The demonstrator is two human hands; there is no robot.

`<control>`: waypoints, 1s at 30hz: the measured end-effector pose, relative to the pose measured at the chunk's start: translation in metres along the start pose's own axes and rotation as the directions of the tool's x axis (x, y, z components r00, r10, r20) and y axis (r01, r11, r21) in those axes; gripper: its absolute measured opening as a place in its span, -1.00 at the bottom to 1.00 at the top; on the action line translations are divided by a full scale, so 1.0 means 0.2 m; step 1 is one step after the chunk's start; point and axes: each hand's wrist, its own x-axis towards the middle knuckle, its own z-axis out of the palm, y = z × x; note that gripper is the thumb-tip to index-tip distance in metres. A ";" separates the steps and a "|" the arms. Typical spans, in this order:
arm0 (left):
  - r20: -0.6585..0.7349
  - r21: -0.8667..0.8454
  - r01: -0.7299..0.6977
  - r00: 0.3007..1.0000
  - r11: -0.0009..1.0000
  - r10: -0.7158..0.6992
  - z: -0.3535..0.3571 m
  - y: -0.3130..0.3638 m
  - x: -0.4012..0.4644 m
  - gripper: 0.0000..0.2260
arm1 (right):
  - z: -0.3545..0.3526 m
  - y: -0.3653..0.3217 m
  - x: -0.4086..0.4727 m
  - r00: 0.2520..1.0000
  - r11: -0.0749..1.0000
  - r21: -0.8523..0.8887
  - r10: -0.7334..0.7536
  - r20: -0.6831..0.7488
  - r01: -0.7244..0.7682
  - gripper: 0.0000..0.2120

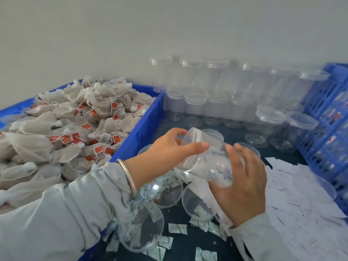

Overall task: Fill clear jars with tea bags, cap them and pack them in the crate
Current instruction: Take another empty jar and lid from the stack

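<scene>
I hold a clear jar [205,159] tilted on its side over the dark table, its open mouth facing left. My left hand [169,149] grips the threaded rim, thumb across the mouth. My right hand [243,181] cups the jar's base from below and the right. White material shows through the jar's wall. A blue bin [143,125] at left is heaped with white tea bags [75,127] with red tags. A blue lattice crate [327,121] stands at right with jars inside.
Several empty capped clear jars [222,91] stand stacked against the wall. Loose clear lids [163,189] and small white-green sachets [177,227] lie on the table near me. White paper slips [293,189] spread at right, beside the crate.
</scene>
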 end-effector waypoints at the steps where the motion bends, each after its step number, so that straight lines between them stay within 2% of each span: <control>1: 0.002 -0.084 0.039 0.999 0.996 -0.039 0.00 0.00 0.00 -0.28 | 0.00 0.00 0.00 1.000 1.000 0.000 0.003 -0.005 -0.003 -0.19; 2: 0.024 -0.244 0.114 0.994 0.963 -0.111 0.00 0.00 0.02 -0.32 | 0.00 0.00 0.00 1.000 1.000 0.003 0.025 -0.010 -0.025 -0.18; 4: 0.109 -0.588 0.264 0.963 0.765 -0.248 -0.04 0.00 0.03 -0.38 | -0.02 0.04 0.01 0.986 0.985 0.041 0.167 -0.024 -0.166 -0.15; 5: 0.132 -0.667 0.293 0.952 0.686 -0.278 -0.09 0.00 0.04 -0.41 | -0.03 0.07 0.02 0.961 0.959 0.079 0.275 -0.027 -0.272 -0.11; 7: 0.173 -0.692 0.339 0.935 0.637 -0.310 -0.17 -0.03 0.05 -0.38 | -0.05 0.12 0.02 0.881 0.868 0.170 0.473 0.000 -0.466 -0.04; 10: 0.163 -0.661 0.355 0.928 0.661 -0.336 -0.20 -0.06 0.07 -0.49 | -0.04 0.15 0.00 0.792 0.743 0.291 0.601 0.109 -0.603 -0.01; 13: 0.066 -0.560 0.301 0.945 0.772 -0.320 -0.17 -0.06 0.06 -0.76 | -0.01 0.11 -0.01 0.781 0.696 0.363 0.593 0.196 -0.619 0.00; 15: -0.004 -0.504 0.250 0.956 0.827 -0.292 -0.16 -0.07 0.07 -0.87 | -0.01 0.08 -0.02 0.784 0.677 0.402 0.575 0.235 -0.617 0.01; 18: -0.113 -0.456 0.211 0.950 0.865 -0.291 -0.16 -0.08 0.10 -0.88 | 0.00 0.05 -0.04 0.788 0.656 0.443 0.557 0.262 -0.611 0.02; 22: -0.195 -0.207 0.251 0.936 0.946 -0.291 -0.17 -0.11 0.14 -0.81 | 0.01 0.03 -0.04 0.787 0.632 0.474 0.542 0.295 -0.613 0.03; 24: -0.193 -0.262 0.233 0.938 0.936 -0.288 -0.16 -0.11 0.14 -0.77 | 0.00 0.02 -0.04 0.788 0.629 0.478 0.532 0.311 -0.613 0.02; 27: -0.138 -0.471 0.157 0.959 0.868 -0.248 -0.16 -0.09 0.14 -0.76 | 0.00 0.00 -0.04 0.799 0.627 0.497 0.501 0.331 -0.599 -0.01; 30: -0.194 -0.494 0.086 0.959 0.865 -0.206 -0.16 -0.08 0.14 -0.67 | -0.01 -0.01 -0.04 0.802 0.601 0.533 0.484 0.350 -0.595 -0.01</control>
